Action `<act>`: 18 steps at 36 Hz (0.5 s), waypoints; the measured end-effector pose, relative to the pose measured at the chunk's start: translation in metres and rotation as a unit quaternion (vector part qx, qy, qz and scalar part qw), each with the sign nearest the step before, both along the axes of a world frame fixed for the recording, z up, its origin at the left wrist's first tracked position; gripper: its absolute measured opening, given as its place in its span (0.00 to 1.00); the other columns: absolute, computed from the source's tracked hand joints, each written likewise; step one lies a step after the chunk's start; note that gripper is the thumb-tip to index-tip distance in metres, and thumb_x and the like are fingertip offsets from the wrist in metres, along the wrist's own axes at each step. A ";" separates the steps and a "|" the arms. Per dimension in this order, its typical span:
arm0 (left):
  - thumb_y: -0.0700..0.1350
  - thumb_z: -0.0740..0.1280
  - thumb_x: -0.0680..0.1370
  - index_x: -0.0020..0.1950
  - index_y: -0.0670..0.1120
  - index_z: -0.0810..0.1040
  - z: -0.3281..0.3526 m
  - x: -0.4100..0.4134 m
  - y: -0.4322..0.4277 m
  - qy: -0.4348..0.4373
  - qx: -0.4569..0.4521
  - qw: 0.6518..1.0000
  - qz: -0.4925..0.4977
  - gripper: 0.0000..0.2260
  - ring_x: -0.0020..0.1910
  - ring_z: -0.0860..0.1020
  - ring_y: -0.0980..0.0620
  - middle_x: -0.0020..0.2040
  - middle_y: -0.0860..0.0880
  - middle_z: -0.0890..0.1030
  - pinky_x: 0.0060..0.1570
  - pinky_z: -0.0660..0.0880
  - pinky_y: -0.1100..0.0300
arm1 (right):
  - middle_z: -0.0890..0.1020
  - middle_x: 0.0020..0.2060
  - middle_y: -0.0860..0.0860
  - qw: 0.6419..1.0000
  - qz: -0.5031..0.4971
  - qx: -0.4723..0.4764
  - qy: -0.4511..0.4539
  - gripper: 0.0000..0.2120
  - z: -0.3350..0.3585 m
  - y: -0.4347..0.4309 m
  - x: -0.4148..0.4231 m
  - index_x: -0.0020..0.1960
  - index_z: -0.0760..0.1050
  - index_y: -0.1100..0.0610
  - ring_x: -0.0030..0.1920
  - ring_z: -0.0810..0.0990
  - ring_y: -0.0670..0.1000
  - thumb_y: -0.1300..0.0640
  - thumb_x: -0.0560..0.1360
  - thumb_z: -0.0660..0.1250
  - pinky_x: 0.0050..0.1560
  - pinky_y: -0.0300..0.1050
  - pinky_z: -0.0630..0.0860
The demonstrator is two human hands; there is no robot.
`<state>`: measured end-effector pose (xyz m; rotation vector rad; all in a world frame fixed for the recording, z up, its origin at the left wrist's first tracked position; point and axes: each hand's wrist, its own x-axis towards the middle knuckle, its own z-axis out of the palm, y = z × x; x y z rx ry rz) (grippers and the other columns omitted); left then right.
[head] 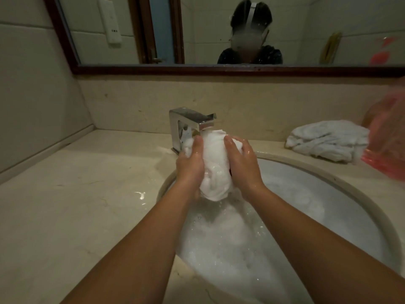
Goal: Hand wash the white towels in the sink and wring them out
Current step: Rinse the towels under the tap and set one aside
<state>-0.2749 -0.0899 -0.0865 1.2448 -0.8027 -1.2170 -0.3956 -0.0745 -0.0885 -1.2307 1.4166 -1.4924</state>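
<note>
Both hands are wet and held up over the sink [324,189]. My left hand [189,166] grips the left side of the towel [215,172], with fingers curled round it. My right hand [242,166] grips the right side the same way. The towel is bunched into one fat lump between my palms, squeezed from both sides. It is white, soapy and shiny with water.

The top of the towel sits right under the spout of the tap [188,126]. It may be touching the spout, but I cannot tell. I also cannot tell if water is running. The bottom of the towel hangs just above the suds [223,249]. The suds are white and bubbly and fill the near part of the sink, under my arms.

The sink is round and white, set into a pale counter [76,194]. The tap is shiny and square and stands at the back edge of the sink. Some water shines on the counter to the left of the sink.

A second towel [328,140] lies in a crumpled heap on the counter, back and to the right, well apart from my hands. Just beside it, at the right edge, is a pink bag [385,154] — it looks blurry. A mirror [197,29] with a dark frame hangs on the wall above.
</note>
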 end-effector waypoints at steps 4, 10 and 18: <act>0.73 0.69 0.73 0.64 0.50 0.81 0.000 0.003 0.001 0.035 0.000 0.999 -0.002 0.32 0.53 0.86 0.42 0.55 0.46 0.88 0.58 0.83 0.42 | 0.86 0.59 0.45 0.996 0.022 0.076 -0.045 0.42 -0.004 0.000 0.001 0.68 0.79 0.43 0.59 0.86 0.52 0.18 0.64 0.64 0.64 0.60 0.82; 0.75 0.72 0.69 0.64 0.47 0.82 0.005 0.002 0.001 0.022 -0.008 0.999 0.049 0.37 0.55 0.85 0.42 0.55 0.46 0.87 0.60 0.82 0.45 | 0.85 0.59 0.54 0.975 0.011 0.186 -0.121 0.40 -0.002 -0.003 0.010 0.66 0.79 0.50 0.55 0.86 0.60 0.20 0.69 0.63 0.52 0.61 0.86; 0.69 0.71 0.75 0.56 0.57 0.78 -0.002 -0.001 0.015 -0.300 -0.193 0.934 0.020 0.19 0.47 0.84 0.54 0.48 0.57 0.84 0.50 0.83 0.52 | 0.89 0.52 0.57 0.918 0.109 0.237 -0.298 0.47 0.010 0.007 0.017 0.62 0.85 0.51 0.55 0.86 0.63 0.16 0.73 0.49 0.57 0.65 0.82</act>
